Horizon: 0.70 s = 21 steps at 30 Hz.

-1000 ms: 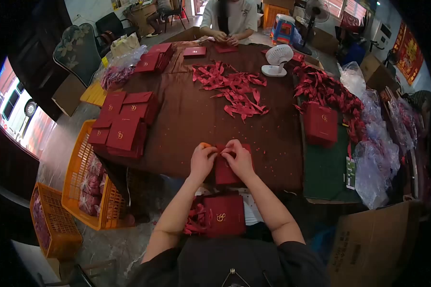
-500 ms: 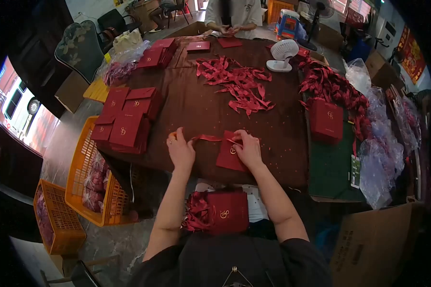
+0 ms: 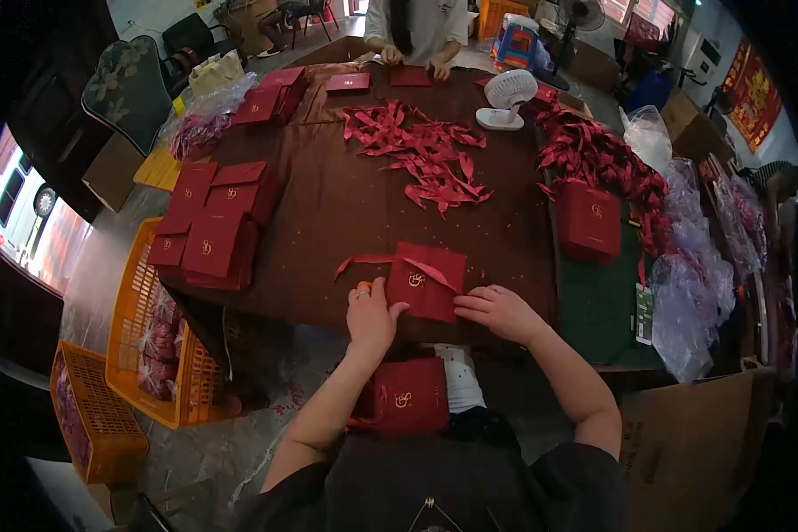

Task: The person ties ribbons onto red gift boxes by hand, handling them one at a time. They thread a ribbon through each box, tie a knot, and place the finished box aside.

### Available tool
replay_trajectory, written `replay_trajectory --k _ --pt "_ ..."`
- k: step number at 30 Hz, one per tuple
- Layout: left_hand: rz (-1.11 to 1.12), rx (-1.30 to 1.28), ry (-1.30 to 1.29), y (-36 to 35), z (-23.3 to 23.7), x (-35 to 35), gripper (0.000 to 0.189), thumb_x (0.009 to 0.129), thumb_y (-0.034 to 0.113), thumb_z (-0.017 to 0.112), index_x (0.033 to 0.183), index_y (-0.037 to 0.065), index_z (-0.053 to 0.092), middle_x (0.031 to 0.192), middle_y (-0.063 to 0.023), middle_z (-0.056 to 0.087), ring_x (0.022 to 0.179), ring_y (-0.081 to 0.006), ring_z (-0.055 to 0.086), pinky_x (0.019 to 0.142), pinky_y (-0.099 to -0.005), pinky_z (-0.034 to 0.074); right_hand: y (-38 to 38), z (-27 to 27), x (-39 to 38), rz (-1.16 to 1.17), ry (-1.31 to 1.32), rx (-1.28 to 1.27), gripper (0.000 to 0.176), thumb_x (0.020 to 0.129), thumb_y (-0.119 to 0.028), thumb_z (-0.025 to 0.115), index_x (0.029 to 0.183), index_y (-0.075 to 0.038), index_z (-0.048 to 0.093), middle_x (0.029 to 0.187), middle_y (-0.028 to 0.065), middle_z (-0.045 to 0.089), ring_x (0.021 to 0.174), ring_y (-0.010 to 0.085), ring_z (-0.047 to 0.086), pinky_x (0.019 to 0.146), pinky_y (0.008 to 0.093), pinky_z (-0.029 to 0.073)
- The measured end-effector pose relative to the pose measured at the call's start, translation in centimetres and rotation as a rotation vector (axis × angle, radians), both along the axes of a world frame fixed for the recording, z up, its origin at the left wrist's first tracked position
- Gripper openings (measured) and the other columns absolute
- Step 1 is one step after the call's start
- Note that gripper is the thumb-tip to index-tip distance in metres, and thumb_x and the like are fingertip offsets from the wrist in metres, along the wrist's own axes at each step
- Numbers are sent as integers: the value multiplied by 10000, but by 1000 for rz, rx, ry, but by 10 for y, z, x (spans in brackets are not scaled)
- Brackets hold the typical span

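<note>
A flat red paper bag [image 3: 424,301] with a gold monogram lies on the brown cloth in front of me. A red ribbon [image 3: 363,259] runs across it, its left end trailing onto the cloth. My left hand [image 3: 372,319], with a ring on one finger, is at the bag's lower left edge, thumb spread from the fingers. At the lower right edge, my right hand [image 3: 504,314] touches the bag with outstretched fingers; its thumb is hard to see. More red bags [image 3: 412,395] rest on my lap.
Stacks of red bags [image 3: 213,235] stand at left, above orange crates [image 3: 186,390]. Loose red ribbons [image 3: 417,151] lie mid-table near a white fan [image 3: 509,93]. At right are another bag stack [image 3: 588,222], ribbons and plastic wrap [image 3: 687,293]. Another person's hands [image 3: 417,64] work across the table.
Both hands have moved towards me, to the bag's lower edges. The right hand has left the monogram area, and the ribbon now lies across the bag. The view has shifted slightly.
</note>
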State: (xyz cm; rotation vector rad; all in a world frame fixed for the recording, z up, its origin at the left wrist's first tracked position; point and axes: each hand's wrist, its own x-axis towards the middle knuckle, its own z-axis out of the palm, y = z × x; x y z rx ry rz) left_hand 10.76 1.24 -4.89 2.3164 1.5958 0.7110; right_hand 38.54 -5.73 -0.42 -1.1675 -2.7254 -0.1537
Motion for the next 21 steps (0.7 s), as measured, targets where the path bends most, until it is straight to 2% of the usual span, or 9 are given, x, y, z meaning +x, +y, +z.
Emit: replay_trajectory --k 4,7,10,15,21 --pt "57 49 -39 -4 -5 1 517 791 400 803 1128 54 618 1068 -151 575 1020 -357 562 830 -446 512 7 -14 -2 -10 84 -31 258 843 -104 620 1086 -143 695 1188 29 632 1135 219 578 947 362 473" --pt "68 58 -106 -5 -8 3 484 784 366 818 1087 48 614 1034 -139 582 1004 -345 568 816 -437 508 17 -1 -37 -133 562 52 219 810 -66 730 1015 -130 686 1013 68 623 982 273 608 837 399 495" --pt "71 58 -172 -5 -7 3 435 776 328 824 1051 61 619 984 -118 600 960 -326 585 789 -432 506 30 1 -79 -235 766 7 181 841 -22 689 1015 -67 675 1009 110 619 972 311 606 841 394 507" --pt "81 -71 -192 3 -2 -3 365 757 297 831 991 72 664 905 -96 625 897 -298 620 764 -424 508 50 -38 -114 -312 848 -19 163 884 -15 644 1043 -50 659 1021 126 605 984 330 609 854 412 508" --pt "84 -88 -209 6 -9 -6 357 782 306 801 1062 99 726 946 -108 647 948 -312 635 811 -419 519 53 -41 -118 -340 866 -27 182 890 -13 631 1070 -44 641 1012 135 626 979 350 617 860 434 510"
